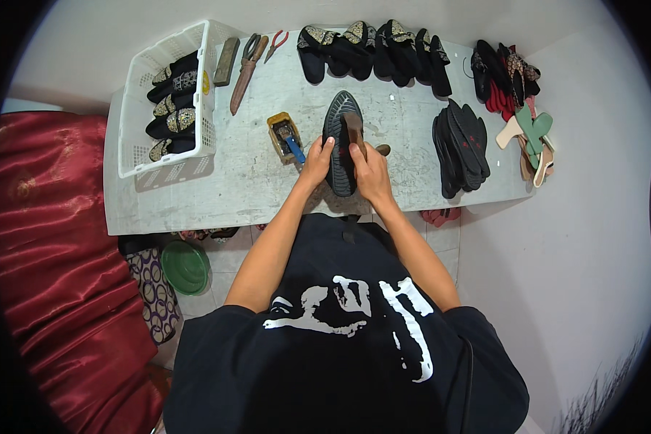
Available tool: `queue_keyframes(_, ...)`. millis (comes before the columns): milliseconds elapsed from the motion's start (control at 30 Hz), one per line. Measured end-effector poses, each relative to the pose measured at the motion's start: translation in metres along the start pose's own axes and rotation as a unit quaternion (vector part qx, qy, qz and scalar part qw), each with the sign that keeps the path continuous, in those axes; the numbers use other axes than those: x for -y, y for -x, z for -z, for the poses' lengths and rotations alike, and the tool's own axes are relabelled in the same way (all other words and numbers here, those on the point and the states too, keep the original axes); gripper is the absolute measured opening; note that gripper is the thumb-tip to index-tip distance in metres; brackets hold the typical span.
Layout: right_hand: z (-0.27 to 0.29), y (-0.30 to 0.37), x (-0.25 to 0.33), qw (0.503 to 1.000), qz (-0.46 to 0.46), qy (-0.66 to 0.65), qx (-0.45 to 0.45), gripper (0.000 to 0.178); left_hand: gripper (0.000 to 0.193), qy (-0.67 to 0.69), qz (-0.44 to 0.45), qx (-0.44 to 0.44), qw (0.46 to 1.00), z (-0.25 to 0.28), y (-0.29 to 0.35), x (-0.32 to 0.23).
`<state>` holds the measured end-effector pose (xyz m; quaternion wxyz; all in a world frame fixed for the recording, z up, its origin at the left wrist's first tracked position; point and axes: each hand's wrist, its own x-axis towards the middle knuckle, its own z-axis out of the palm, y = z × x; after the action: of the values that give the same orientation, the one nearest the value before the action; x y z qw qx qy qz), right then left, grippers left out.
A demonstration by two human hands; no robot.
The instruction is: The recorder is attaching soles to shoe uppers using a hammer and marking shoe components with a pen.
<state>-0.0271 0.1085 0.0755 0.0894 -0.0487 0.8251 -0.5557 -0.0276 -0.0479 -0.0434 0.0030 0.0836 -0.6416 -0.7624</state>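
in the head view a black shoe sole [338, 141] lies mid-table, long axis near-to-far, pointed toe far; the left hand [317, 163] presses its near left edge with fingers spread, and the right hand [369, 170] grips a wooden-handled tool [355, 130] on it. left sits a glue tin [283, 134] with brush, farther left a white basket [141, 130] of slippers, right a stack of soles [461, 147]. the tool's working end is hard to make out.

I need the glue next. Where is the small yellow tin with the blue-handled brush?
Head view: small yellow tin sits on the table, beside the left hand.

One white basket [134, 123], one green bowl [185, 266], one glue tin [282, 134], two hands [347, 163].
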Motion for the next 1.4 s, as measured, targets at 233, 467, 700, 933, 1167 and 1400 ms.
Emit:
queue_keyframes(233,-0.002,-0.017,-0.003,1.0,-0.016,0.005,0.002,0.05,0.043,0.034,0.062,0.024,0.997,-0.001,0.004,-0.018)
queue_keyframes(467,-0.004,-0.021,0.012,1.0,-0.013,0.019,0.003,0.05,0.037,0.059,0.07,0.008,0.996,0.001,0.005,-0.011)
queue_keyframes(700,-0.004,0.016,0.01,0.999,0.029,0.025,-0.017,0.044,0.027,0.006,0.014,-0.053,0.998,-0.003,0.006,-0.009)
queue_keyframes(933,0.003,0.04,-0.004,1.0,0.004,0.016,0.017,0.044,0.024,0.089,-0.009,-0.099,0.991,-0.02,0.002,-0.029)
queue_keyframes(1167,0.006,0.031,-0.001,0.999,-0.007,0.03,0.021,0.045,0.03,0.044,-0.021,-0.173,0.984,-0.027,-0.019,-0.027)
queue_keyframes(1400,0.01,0.025,0.005,0.999,-0.013,0.04,0.006,0.046,0.035,-0.035,-0.055,-0.22,0.973,-0.036,-0.048,-0.037)
